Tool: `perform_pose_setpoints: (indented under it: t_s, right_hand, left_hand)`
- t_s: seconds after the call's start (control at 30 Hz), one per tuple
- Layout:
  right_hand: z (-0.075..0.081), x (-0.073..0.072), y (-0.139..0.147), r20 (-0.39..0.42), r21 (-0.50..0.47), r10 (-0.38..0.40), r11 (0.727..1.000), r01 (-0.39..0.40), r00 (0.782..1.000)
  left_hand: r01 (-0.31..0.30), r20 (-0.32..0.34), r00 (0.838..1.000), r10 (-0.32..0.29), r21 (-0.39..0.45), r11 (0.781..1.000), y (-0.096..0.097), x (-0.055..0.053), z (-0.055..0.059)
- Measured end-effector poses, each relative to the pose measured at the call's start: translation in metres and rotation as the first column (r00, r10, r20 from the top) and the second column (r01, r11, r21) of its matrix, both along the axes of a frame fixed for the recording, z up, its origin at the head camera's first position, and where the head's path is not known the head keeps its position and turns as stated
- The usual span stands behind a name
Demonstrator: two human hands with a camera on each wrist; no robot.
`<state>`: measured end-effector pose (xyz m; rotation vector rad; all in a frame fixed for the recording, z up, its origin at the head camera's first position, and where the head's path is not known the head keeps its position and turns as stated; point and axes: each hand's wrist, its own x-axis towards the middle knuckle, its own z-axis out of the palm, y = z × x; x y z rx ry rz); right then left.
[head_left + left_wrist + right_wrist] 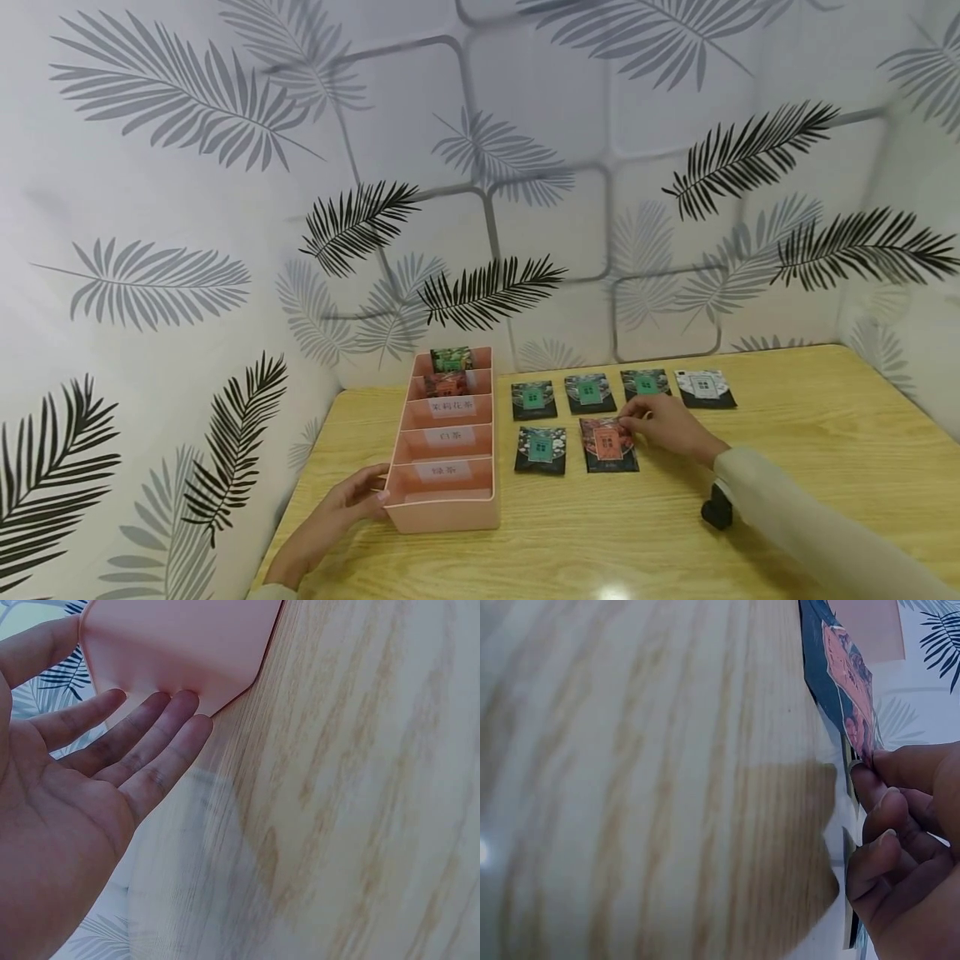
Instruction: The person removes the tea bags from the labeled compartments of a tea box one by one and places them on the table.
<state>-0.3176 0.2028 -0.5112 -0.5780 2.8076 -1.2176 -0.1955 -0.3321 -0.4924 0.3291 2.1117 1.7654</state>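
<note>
Here's the right hand [663, 423], fingers pinching the red packet [609, 446] by its edge; left hand [337, 510], fingers nearly straight, touches the pink box [446, 518].

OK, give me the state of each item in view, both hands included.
Pink box: upright, packets in its two farthest compartments
Green packet: inside the farthest compartment
Dark red packet: inside the next compartment
Red-label packet: pinched at one corner
Four green-label packets: lying face up
Black-and-white packet: lying face up
Left hand: fingers touching the box
Right hand: pinching the red-label packet
</note>
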Motion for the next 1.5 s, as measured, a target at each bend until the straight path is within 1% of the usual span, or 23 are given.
perform_pose_setpoints:
  t_s: [0.13,0.27,0.47,0.63,0.8,0.97,1.0,1.1,1.2,1.4,1.5]
  right_hand:
    - [-0.001,-0.002,0.000,0.008,0.009,-0.006,1.000,0.006,1.000]
    - [-0.002,-0.004,-0.001,0.005,0.027,-0.007,1.000,0.007,1.000]
    - [-0.003,-0.007,-0.004,-0.014,0.048,0.001,0.999,0.000,1.000]
    - [-0.003,-0.008,-0.006,-0.037,0.062,-0.007,0.998,0.009,0.999]
    - [0.000,-0.007,-0.006,-0.051,0.057,-0.029,0.998,0.032,0.998]
    - [0.005,-0.009,-0.008,-0.061,0.047,-0.026,0.998,0.029,0.998]
    - [0.007,-0.010,-0.008,-0.067,0.049,-0.022,0.998,0.025,0.998]
    - [0.011,-0.010,-0.010,-0.072,0.041,-0.023,0.999,0.026,0.997]
    - [0.016,-0.009,-0.013,-0.094,0.047,-0.023,0.999,0.028,0.995]
    - [0.026,-0.011,-0.024,-0.104,0.025,-0.016,1.000,0.018,0.994]
    - [0.029,-0.015,-0.033,-0.104,0.012,-0.010,1.000,0.011,0.995]
  left_hand:
    - [0.010,-0.009,1.000,-0.010,0.006,1.000,0.000,0.000,-0.001]
    - [0.006,-0.007,1.000,-0.006,0.011,1.000,0.000,-0.001,0.000]
    - [-0.003,0.002,1.000,0.003,0.009,1.000,0.001,0.000,0.000]
    - [0.000,0.000,1.000,0.000,0.011,1.000,0.001,0.000,0.001]
    - [0.016,-0.022,1.000,-0.016,0.010,1.000,0.000,0.000,0.000]
    - [0.026,-0.032,0.999,-0.026,0.010,1.000,0.000,0.000,-0.001]
    - [0.019,-0.023,1.000,-0.019,0.009,1.000,0.000,0.000,-0.001]
    - [0.013,-0.022,1.000,-0.013,0.005,1.000,0.000,-0.001,0.000]
    - [0.014,-0.020,1.000,-0.013,0.009,1.000,0.000,0.000,0.000]
    - [0.015,-0.023,1.000,-0.015,0.008,1.000,0.000,-0.001,0.000]
    - [0.004,-0.022,1.000,-0.004,-0.001,1.000,0.000,0.000,0.000]
